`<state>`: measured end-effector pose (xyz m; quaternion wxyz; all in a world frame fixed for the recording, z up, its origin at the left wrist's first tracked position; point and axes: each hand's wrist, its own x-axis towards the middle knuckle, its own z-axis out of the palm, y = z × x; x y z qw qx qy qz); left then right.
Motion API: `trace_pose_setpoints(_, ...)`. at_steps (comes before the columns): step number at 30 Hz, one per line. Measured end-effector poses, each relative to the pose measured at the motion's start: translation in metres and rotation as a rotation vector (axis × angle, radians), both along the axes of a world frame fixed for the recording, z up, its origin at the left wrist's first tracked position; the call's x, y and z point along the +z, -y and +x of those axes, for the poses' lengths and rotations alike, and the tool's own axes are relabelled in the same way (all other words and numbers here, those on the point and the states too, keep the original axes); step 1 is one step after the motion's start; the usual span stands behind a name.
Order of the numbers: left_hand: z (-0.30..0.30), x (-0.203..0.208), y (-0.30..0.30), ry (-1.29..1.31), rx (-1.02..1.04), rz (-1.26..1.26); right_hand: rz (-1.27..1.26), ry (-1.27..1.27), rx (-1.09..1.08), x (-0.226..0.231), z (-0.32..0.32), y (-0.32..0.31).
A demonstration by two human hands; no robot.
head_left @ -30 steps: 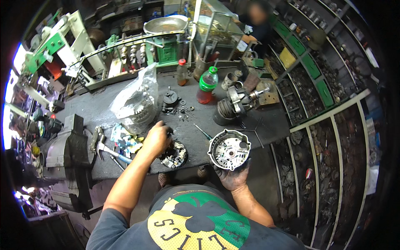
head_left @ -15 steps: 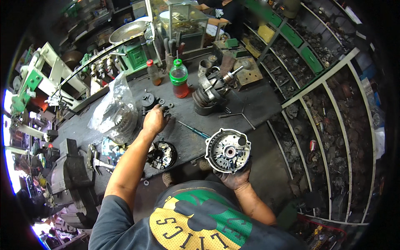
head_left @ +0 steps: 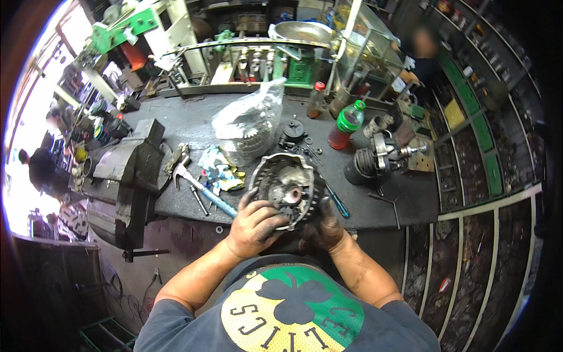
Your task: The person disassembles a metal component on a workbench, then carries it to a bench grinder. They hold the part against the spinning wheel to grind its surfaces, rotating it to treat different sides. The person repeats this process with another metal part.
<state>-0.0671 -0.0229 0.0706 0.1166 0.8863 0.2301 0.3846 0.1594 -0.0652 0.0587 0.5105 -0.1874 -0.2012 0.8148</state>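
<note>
A round cast-metal alternator housing (head_left: 275, 170), open side up, is held between my hands at the bench's near edge. My left hand (head_left: 253, 229) grips its lower left rim, fingers bent over the edge. My right hand (head_left: 329, 229) holds its lower right side; some of those fingers are hidden. A dark ringed part (head_left: 319, 193) shows just behind the housing's right edge, mostly covered. To the right lies a blue-handled screwdriver (head_left: 338, 204). Beyond the housing sit a black round part (head_left: 292, 131) and small loose hardware (head_left: 312, 151).
A clear plastic bag (head_left: 249, 123) with metal parts stands on the dark bench (head_left: 193, 126). Left are a hammer (head_left: 202, 190), stained rags (head_left: 220, 167) and a large vise (head_left: 126, 176). Bottles (head_left: 346, 124) and a shafted metal assembly (head_left: 378, 155) stand right. Another person (head_left: 423, 58) is far right.
My left hand has left the small parts by the black round part and now grips the housing. The housing has moved left and tilted in my hands. The view has turned left.
</note>
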Motion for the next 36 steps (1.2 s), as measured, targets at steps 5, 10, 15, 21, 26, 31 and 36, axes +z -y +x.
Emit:
trace_pose_setpoints(5,-0.079,-0.010,0.041,0.428,0.321,-0.403,0.292,0.652,0.209,0.001,0.007,-0.046)
trace_pose_setpoints(10,-0.177,-0.044,0.100,0.142,0.753,-0.626,-0.436,0.945,-0.049,-0.104,0.057,-0.049)
trace_pose_setpoints(15,-0.222,-0.067,0.138,0.155,1.031,-0.929,-0.791,0.488,-0.096,-0.157,0.028,-0.015)
trace_pose_setpoints(21,-0.291,-0.176,0.209,-0.202,1.390,-1.041,-0.832,0.461,-0.301,-0.144,-0.010,-0.022)
trace_pose_setpoints(26,-0.311,-0.192,0.245,-0.357,1.458,-1.239,-0.730,0.485,-0.263,-0.149,-0.022,-0.029)
trace_pose_setpoints(31,-0.307,-0.205,0.290,-0.304,1.561,-1.286,-0.714,0.455,-0.184,-0.149,-0.035,-0.033)
trace_pose_setpoints(36,-0.253,-0.203,0.343,-0.093,1.670,-1.325,-0.576,0.345,-0.041,-0.151,-0.040,-0.037)
